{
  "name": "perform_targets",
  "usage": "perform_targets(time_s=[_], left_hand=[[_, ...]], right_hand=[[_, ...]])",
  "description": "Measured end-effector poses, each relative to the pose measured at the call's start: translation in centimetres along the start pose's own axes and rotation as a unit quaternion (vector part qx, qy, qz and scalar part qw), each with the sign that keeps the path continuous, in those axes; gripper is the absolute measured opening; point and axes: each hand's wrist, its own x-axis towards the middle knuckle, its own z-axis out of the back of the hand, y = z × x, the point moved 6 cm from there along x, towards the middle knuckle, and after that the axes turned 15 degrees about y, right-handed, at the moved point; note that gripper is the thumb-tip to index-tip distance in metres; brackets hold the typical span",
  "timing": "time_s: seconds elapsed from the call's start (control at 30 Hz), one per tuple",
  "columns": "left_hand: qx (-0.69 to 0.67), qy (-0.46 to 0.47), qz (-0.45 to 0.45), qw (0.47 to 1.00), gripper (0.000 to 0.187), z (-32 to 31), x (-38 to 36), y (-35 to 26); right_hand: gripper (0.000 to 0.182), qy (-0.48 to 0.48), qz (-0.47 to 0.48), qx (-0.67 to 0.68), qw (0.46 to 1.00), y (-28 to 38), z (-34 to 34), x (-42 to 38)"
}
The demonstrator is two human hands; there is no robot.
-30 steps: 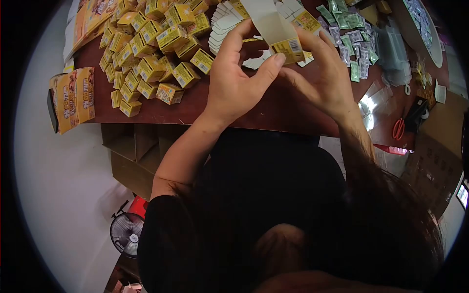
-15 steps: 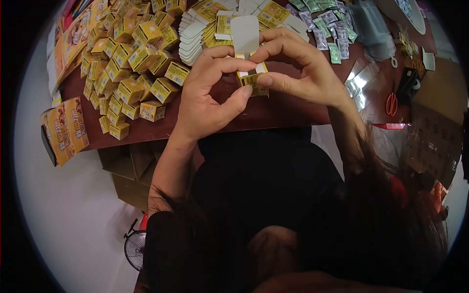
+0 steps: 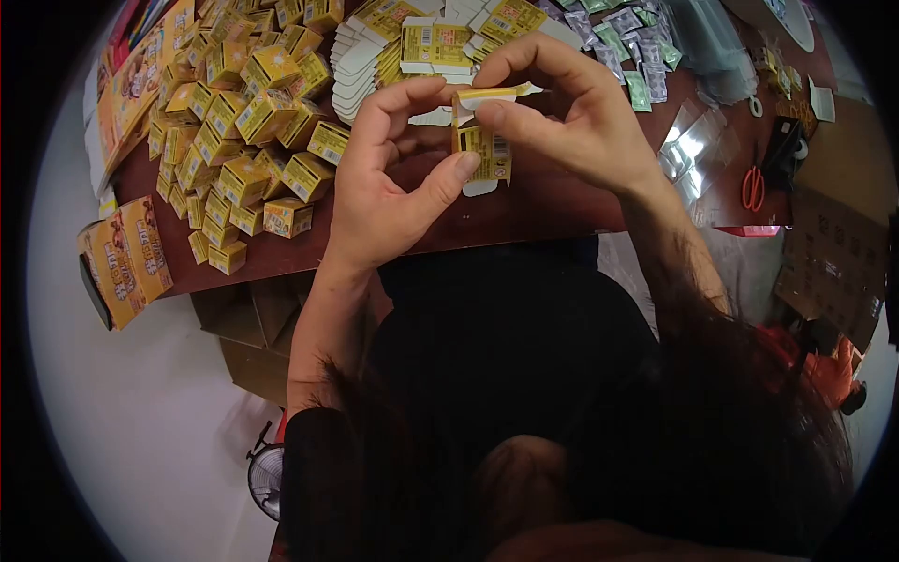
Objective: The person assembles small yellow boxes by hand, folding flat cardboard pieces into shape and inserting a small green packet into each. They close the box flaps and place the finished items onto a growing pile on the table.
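Between my two hands is a small yellow box (image 3: 484,155), held over the near part of the table. My left hand (image 3: 386,178) grips its left side, thumb on the printed front and fingers curled behind. At the top, my right hand (image 3: 571,117) pinches the folded flap between thumb and fingers. A white tab hangs from the box's lower end. Just beyond my hands lie fanned stacks of flat yellow-and-white cartons (image 3: 435,45). To the left is a large pile of folded yellow boxes (image 3: 245,112).
Green and purple sachets (image 3: 637,47) lie at the back right, near clear plastic bags (image 3: 707,51). Red-handled scissors (image 3: 752,187) rest near the right edge. An orange printed carton (image 3: 126,260) sits at the table's left corner. A cardboard box (image 3: 833,253) stands right.
The white flap that stood upright on the box is now folded over its top. My right thumb has moved up onto the flap, and more of the box's front shows.
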Motion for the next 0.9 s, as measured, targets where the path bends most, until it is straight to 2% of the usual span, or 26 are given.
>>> perform_targets(time_s=[0.07,0.13,0.2,0.37,0.47,0.57,0.7,0.77,0.8,0.87,0.9], left_hand=[[-0.012,-0.008,-0.041,0.999,0.056,0.0,0.3,0.0],[-0.034,-0.002,-0.046,0.998,0.054,0.1,0.6,0.1],[-0.057,0.003,-0.052,0.997,0.052,0.0,0.8,0.2],[0.021,0.060,-0.060,0.996,0.049,-0.6,1.7,0.1],[-0.028,0.060,-0.061,0.996,0.052,-1.3,2.3,0.0],[-0.038,0.069,-0.049,0.996,0.056,-1.7,2.6,-0.1],[-0.048,0.064,-0.022,0.997,0.058,-1.6,2.9,-0.4],[-0.038,0.067,0.001,0.997,0.057,-1.4,3.1,-0.1],[-0.037,0.065,0.001,0.997,0.057,-1.4,3.0,-0.1],[-0.009,0.071,-0.002,0.997,0.055,-1.7,3.0,-0.3],[-0.009,0.071,-0.002,0.997,0.055,-1.7,3.0,-0.3]], right_hand=[[0.023,-0.010,-0.020,-0.002,1.000,-0.6,0.6,0.0],[0.017,0.027,0.124,-0.161,0.979,0.4,0.6,-0.1],[0.014,0.012,0.124,-0.160,0.979,0.7,0.4,-0.8],[0.013,-0.013,0.107,-0.166,0.980,0.8,0.8,-2.2],[0.017,-0.041,0.039,0.007,0.998,-0.4,1.4,-2.6],[0.019,-0.068,0.018,0.008,0.997,-0.4,2.7,-2.8],[0.021,-0.056,0.030,-0.030,0.998,0.3,2.4,-3.0],[0.021,-0.053,0.053,-0.185,0.980,0.9,2.2,-3.1],[0.021,-0.052,0.054,-0.184,0.980,1.0,2.1,-3.1],[0.019,-0.072,0.015,-0.072,0.995,0.4,2.4,-3.1],[0.019,-0.071,0.015,-0.072,0.995,0.5,2.5,-3.1]])
